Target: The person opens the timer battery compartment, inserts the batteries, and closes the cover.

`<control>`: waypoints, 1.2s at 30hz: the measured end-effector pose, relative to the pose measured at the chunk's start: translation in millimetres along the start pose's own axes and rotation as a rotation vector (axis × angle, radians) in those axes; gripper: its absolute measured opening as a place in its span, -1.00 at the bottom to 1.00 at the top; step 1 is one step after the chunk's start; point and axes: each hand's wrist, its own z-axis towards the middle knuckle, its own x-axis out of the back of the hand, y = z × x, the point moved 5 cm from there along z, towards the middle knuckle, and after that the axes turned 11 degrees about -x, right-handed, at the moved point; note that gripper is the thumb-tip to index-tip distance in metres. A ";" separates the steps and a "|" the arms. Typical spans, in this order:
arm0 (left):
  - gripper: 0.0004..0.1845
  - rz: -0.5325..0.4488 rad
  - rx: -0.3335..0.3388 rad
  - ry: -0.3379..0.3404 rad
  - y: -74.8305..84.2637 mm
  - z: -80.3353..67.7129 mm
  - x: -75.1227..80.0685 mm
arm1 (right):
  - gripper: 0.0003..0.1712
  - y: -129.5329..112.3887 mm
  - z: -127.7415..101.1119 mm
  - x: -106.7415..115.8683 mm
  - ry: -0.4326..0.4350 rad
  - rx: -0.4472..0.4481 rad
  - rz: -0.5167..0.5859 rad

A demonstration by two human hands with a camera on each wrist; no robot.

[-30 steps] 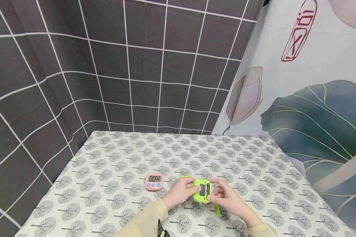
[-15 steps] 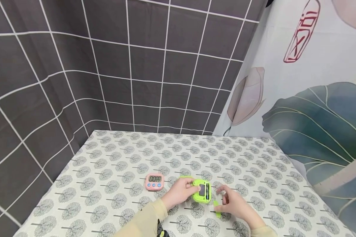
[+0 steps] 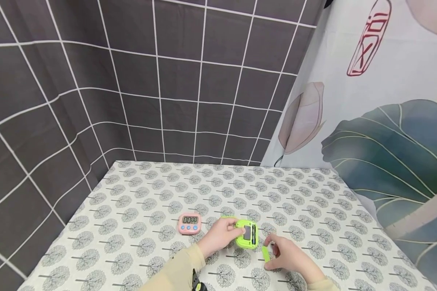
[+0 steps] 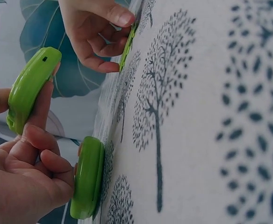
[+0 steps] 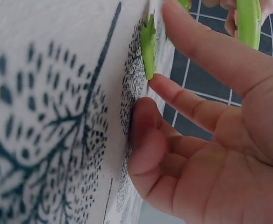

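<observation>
My left hand (image 3: 228,234) grips a lime-green timer (image 3: 247,235) and holds it tilted just above the table, back side up with a dark opening showing. In the left wrist view the green timer (image 4: 30,88) sits between thumb and fingers. A second green piece (image 4: 87,179) lies on the cloth under that hand. My right hand (image 3: 276,254) is down on the table beside a narrow green cover strip (image 3: 265,254), pinching the strip (image 5: 149,44) end to end between thumb and fingertip.
A pink timer (image 3: 189,223) reading 00:00 lies flat to the left of my hands. The table wears a tree-print cloth (image 3: 149,194). Dark tiled drapes stand behind and to the left, a leaf-print curtain (image 3: 386,153) to the right.
My right hand let go of the green timer, dropped to the right onto the table and took hold of the green strip. The left hand stayed put with the timer.
</observation>
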 end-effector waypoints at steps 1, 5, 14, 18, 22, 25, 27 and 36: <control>-0.62 0.003 0.001 0.003 -0.3 -0.2 0.0 | -0.40 -0.5 -0.3 -0.2 -0.007 0.018 -0.008; -0.60 0.008 0.004 0.007 -0.8 0.3 0.3 | -0.35 -2.6 -0.3 -1.3 -0.034 0.054 -0.013; -0.62 0.011 0.014 0.015 -0.6 -0.8 -0.2 | -0.38 -0.5 -1.0 -1.9 -0.035 0.058 0.039; -0.62 0.020 0.012 0.013 -1.2 -0.9 -0.5 | -0.42 0.3 0.5 -2.1 -0.030 0.052 0.101; -0.61 0.017 0.011 0.019 -0.9 -2.0 -0.3 | -0.52 0.8 2.5 -1.1 -0.007 0.037 0.174; -0.60 0.021 0.013 0.023 -0.3 -3.6 0.5 | -0.55 0.9 4.6 0.3 0.015 0.020 0.264; -0.59 0.027 0.012 0.022 0.1 -4.3 1.1 | -0.54 0.5 5.9 1.9 0.031 0.012 0.335; -0.52 0.052 0.016 0.014 -0.5 -4.6 5.5 | -0.48 -8.5 5.2 6.0 0.011 0.038 0.523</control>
